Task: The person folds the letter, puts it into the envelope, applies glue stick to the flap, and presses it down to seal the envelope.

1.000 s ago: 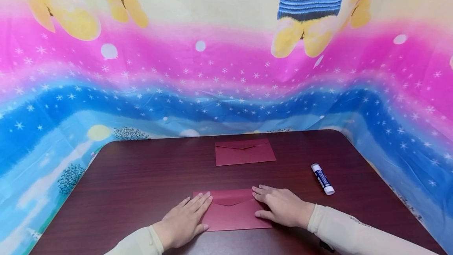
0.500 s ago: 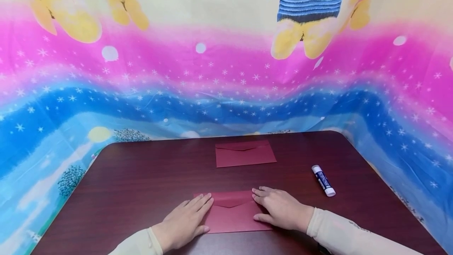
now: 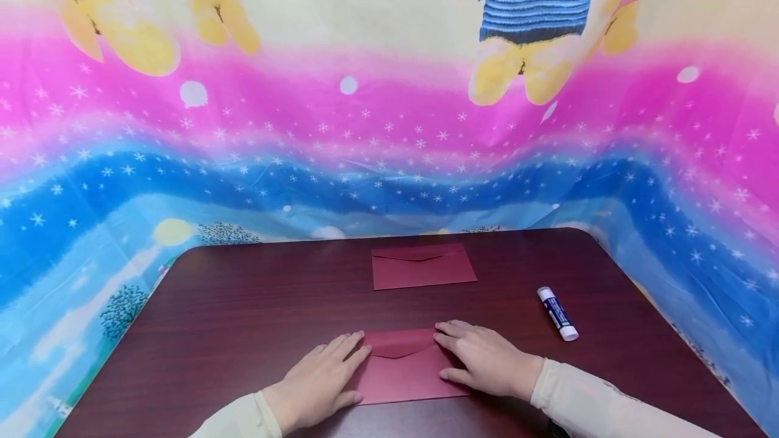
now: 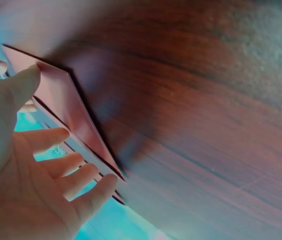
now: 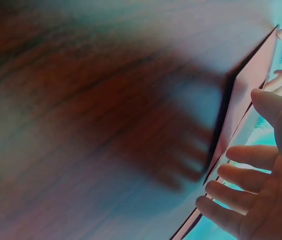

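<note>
A dark red envelope (image 3: 404, 378) lies flap side up near the front of the table, its pointed flap folded down. My left hand (image 3: 319, 380) rests over its left end with fingers extended, thumb by the front edge. Over the right end lies my right hand (image 3: 489, 362), fingertips near the top right corner and thumb on the front panel. In the left wrist view, the left fingers (image 4: 95, 197) spread along the envelope (image 4: 71, 107). The right wrist view shows the right thumb and fingertips along the envelope's edge (image 5: 238, 105). The hands cover both its ends.
A second red envelope (image 3: 424, 272) lies farther back, its flap folded down too. To the right is a glue stick (image 3: 557, 314) with a white cap, lying on its side. A printed cloth (image 3: 365, 181) hangs behind and beside the dark wooden table (image 3: 243, 303).
The left index finger has spread apart from the other fingers and shifted slightly inward on the envelope. My right hand stays almost in place. The whole head view has shifted down slightly.
</note>
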The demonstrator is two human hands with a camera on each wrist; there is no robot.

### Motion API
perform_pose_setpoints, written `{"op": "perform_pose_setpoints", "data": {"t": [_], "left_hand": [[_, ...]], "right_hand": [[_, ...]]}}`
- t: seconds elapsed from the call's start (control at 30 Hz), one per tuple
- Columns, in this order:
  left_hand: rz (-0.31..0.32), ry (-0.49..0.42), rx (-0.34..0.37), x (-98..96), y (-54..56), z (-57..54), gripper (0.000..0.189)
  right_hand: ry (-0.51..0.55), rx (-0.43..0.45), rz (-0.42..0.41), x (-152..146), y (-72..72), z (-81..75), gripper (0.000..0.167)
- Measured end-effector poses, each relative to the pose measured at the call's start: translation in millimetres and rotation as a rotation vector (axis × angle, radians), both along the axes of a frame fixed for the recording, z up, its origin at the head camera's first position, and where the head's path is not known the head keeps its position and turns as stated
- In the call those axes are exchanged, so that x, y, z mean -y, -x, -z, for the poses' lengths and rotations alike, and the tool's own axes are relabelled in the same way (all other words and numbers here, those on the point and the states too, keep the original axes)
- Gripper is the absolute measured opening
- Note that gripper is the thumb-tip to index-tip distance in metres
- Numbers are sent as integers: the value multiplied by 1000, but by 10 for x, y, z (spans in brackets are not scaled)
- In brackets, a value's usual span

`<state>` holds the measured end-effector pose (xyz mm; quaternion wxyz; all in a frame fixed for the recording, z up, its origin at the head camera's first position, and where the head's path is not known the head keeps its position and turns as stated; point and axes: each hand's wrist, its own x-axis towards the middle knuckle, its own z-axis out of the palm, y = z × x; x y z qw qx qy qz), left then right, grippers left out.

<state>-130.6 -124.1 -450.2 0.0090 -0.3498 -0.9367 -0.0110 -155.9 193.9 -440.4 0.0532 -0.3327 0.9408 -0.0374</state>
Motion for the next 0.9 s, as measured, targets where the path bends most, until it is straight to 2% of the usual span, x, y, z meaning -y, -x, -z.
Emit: {"op": "perform_pose_setpoints", "data": {"t": [0.13, 0.33, 0.5, 0.73, 0.9], "left_hand": [[20, -23, 6, -2, -22, -28, 65], [66, -32, 10, -26, -82, -63, 64], [93, -24, 46, -54, -130, -63, 64], [130, -37, 56, -58, -166, -50, 60], [160, -49, 24, -43, -155, -34, 57]], "right_hand": [[6, -20, -12, -11, -41, -32, 60], [24, -43, -77, -17, -155, -97, 56], [37, -38, -122, -10, -250, -125, 51], [38, -66, -170, -16, -340, -112, 50], [50, -65, -200, -18, -354, -92, 48]]}}
